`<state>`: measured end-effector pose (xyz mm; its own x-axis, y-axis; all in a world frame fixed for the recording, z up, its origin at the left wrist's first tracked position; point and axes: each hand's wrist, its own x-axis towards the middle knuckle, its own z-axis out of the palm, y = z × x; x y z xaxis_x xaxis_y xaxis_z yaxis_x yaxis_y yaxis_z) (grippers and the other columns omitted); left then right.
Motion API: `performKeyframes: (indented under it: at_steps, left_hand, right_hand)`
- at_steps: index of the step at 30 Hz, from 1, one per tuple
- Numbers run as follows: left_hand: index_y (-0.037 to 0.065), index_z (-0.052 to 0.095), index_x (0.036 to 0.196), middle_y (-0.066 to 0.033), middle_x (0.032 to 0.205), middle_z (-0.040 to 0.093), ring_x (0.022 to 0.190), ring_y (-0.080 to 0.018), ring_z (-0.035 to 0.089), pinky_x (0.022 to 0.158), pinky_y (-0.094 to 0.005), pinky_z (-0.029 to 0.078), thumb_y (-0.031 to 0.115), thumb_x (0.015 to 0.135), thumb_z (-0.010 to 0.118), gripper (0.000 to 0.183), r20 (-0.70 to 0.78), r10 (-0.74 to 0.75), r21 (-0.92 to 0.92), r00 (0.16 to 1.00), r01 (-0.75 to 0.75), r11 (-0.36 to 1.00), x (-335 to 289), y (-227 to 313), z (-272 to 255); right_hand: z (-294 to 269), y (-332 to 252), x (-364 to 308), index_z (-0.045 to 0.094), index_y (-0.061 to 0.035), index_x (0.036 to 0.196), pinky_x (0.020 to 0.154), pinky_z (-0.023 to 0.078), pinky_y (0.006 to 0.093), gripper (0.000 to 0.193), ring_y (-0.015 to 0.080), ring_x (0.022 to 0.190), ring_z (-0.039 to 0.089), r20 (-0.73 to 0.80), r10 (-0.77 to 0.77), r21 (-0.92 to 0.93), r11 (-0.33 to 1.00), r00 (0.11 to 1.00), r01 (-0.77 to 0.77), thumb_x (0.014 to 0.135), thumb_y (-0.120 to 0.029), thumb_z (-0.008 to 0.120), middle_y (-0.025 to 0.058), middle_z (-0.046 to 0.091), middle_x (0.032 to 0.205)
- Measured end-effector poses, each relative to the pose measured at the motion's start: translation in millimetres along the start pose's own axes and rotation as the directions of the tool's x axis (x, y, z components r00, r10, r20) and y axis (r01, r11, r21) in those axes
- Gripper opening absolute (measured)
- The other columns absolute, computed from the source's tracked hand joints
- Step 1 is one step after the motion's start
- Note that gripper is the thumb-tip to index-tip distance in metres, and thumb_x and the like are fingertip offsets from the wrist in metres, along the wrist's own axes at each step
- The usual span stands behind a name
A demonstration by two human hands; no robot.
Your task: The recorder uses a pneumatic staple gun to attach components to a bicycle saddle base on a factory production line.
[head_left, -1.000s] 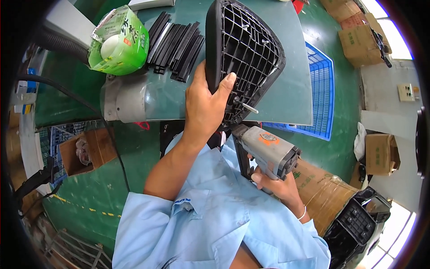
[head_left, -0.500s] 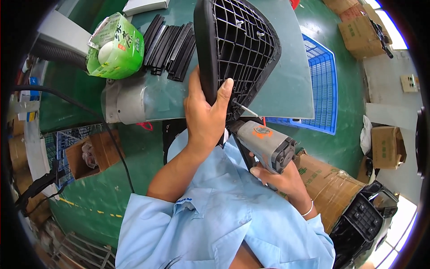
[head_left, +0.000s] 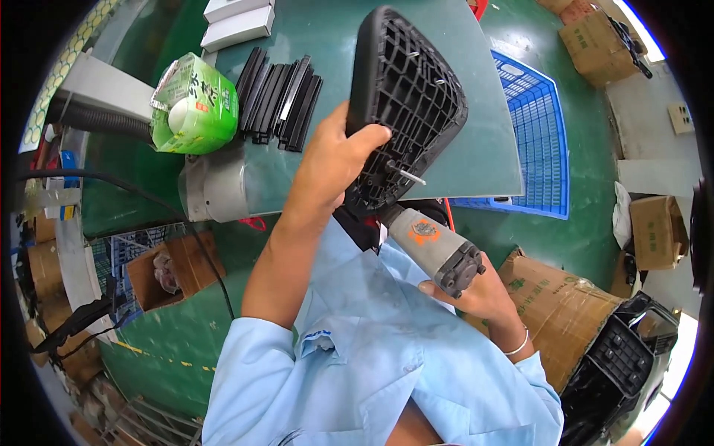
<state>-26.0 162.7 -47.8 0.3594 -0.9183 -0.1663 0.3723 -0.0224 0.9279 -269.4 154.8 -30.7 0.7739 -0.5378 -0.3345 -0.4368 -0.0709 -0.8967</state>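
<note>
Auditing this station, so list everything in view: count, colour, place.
panel: 1, black, in left hand
tool: 1, grey, in right hand
rod: 1, pale, on panel
table: 1, green, upper middle
strips: several, mostly black, on table
pack: 1, green, left of strips
small boxes: apparently 2, white, table's far left
large crate: 1, blue, right of table
cartons: several, brown, left and right
hose: 1, dark, left of pack
cable: 1, black, left
plastic parts: count unclear, black, lower right
switch plate: 1, pale, far right
shirt: 1, light blue, lower middle
wristband: 1, white, by right hand
hands: 2, bare, left on panel, right on tool
</note>
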Motion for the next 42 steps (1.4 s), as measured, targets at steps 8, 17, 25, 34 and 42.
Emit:
performKeyframes:
  at_steps: [8, 17, 25, 34, 42]
  left_hand:
    - [-0.001, 0.047, 0.121, -0.0077, 0.11, 0.056, 0.099, -0.0149, 0.057, 0.089, -0.0294, 0.046, 0.01, 0.087, 0.062, 0.038, -0.398, 0.267, -0.231, 0.878, -0.378, 0.897, 13, -58, 8]
    - [-0.002, 0.047, 0.117, -0.0053, 0.105, 0.056, 0.093, -0.0112, 0.055, 0.085, -0.0269, 0.046, 0.009, 0.088, 0.06, 0.033, -0.465, 0.327, -0.154, 0.823, -0.439, 0.885, 5, -70, 15]
    - [0.0, 0.049, 0.111, -0.0026, 0.099, 0.054, 0.085, -0.0082, 0.052, 0.08, -0.0245, 0.044, 0.008, 0.088, 0.061, 0.027, -0.447, 0.325, -0.071, 0.833, -0.396, 0.916, 0, -63, 23]
    - [-0.003, 0.046, 0.118, -0.0065, 0.111, 0.053, 0.099, -0.0117, 0.052, 0.091, -0.0269, 0.042, 0.008, 0.089, 0.058, 0.033, -0.461, 0.383, -0.056, 0.801, -0.456, 0.888, -5, -72, 21]
    - [-0.002, 0.045, 0.12, -0.0062, 0.111, 0.052, 0.099, -0.0119, 0.051, 0.091, -0.0279, 0.042, 0.006, 0.09, 0.057, 0.034, -0.476, 0.357, -0.072, 0.804, -0.44, 0.895, -6, -75, 18]
  right_hand:
    - [-8, 8, -12, 0.062, 0.0012, 0.096, 0.069, 0.049, 0.032, 0.035, 0.0217, 0.074, 0.062, -0.151, -0.056, -0.091, 0.995, 0.987, 0.042, 0.072, -0.02, 0.075, 0.01, 0.065, 0.085]
    - [-5, 14, -4, 0.059, -0.0016, 0.086, 0.066, 0.045, 0.0335, 0.03, 0.0212, 0.072, 0.056, -0.183, 0.132, 0.114, 0.987, 0.974, -0.112, 0.074, -0.024, 0.074, 0.0063, 0.059, 0.077]
    - [-12, -5, 14, 0.061, -0.001, 0.091, 0.072, 0.047, 0.035, 0.029, 0.0262, 0.079, 0.06, -0.155, 0.137, 0.077, 0.989, 0.978, -0.126, 0.077, -0.024, 0.072, 0.0086, 0.062, 0.084]
    - [-18, -7, 20, 0.06, 0.001, 0.097, 0.071, 0.047, 0.0326, 0.03, 0.0214, 0.073, 0.057, -0.078, 0.084, 0.064, 0.995, 0.993, -0.08, 0.077, -0.018, 0.072, 0.0089, 0.063, 0.085]
    - [-13, -3, 4, 0.054, -0.002, 0.081, 0.056, 0.039, 0.0278, 0.025, 0.0105, 0.062, 0.048, -0.146, 0.164, 0.369, 0.924, 0.976, -0.1, 0.074, -0.015, 0.074, 0.0005, 0.052, 0.069]
